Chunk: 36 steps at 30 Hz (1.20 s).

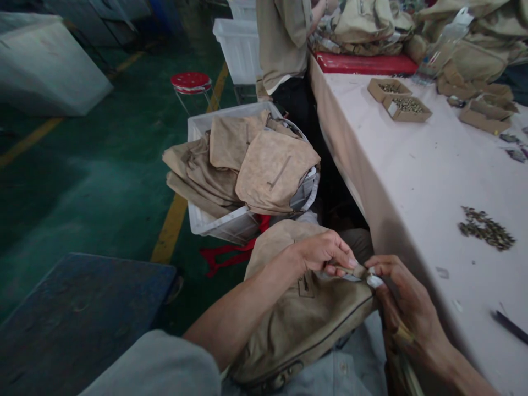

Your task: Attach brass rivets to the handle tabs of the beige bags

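A khaki canvas bag with dark piping and a small zip rests on my lap. My left hand is closed, pinching a narrow khaki strap at the bag's upper right corner. Opposite it, my right hand is closed with its fingertips at the same strap's end. A small white piece shows at those fingertips; I cannot tell what it is. Another length of khaki strap runs down beneath my right wrist.
Ahead, a white crate overflows with khaki bag pieces. A covered table on the right carries loose metal fittings and small cardboard boxes. Another person stands beyond the crate. A red stool and dark platform are leftward.
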Tool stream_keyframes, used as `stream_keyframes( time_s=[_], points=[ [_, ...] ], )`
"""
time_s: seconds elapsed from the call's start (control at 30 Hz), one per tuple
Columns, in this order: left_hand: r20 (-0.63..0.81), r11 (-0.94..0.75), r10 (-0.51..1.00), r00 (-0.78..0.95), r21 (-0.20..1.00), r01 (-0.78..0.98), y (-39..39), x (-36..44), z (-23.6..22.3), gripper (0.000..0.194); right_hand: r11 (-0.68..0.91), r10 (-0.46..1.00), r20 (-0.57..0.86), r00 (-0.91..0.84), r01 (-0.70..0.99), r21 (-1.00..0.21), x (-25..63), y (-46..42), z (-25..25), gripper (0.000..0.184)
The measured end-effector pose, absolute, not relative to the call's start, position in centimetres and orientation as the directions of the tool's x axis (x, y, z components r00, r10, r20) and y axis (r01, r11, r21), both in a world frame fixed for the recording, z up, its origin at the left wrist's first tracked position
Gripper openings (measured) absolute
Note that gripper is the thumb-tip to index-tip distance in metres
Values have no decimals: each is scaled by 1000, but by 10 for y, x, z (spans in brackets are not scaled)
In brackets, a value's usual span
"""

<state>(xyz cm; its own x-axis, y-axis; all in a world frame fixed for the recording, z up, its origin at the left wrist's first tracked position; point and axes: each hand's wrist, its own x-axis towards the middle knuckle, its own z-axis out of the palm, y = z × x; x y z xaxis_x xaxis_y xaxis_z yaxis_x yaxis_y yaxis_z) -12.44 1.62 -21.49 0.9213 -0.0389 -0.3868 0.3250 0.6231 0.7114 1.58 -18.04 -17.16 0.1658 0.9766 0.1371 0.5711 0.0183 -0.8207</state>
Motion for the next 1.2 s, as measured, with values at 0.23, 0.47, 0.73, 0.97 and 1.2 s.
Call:
stream_keyframes(
  time_s=[0.23,0.47,0.73,0.97,1.2],
  points=[
    [-373,665,-44,927,682,306,8,-126,-219,21,79,969,202,139,603,-794,16,-175,-166,11],
    [-446,704,-40,894,622,343,2,-125,-213,22,62,962,195,192,542,-838,16,-177,-164,10],
    [-365,695,16,931,674,252,-2,-126,-213,26,-100,946,28,324,374,-922,24,-181,-170,9],
    [-356,656,75,932,721,222,-10,-126,-204,34,-220,919,-131,371,210,-953,31,-185,-177,14],
    [-359,638,92,929,737,222,-16,-122,-206,34,-305,887,-192,421,218,-927,29,-182,-175,21]
  ],
)
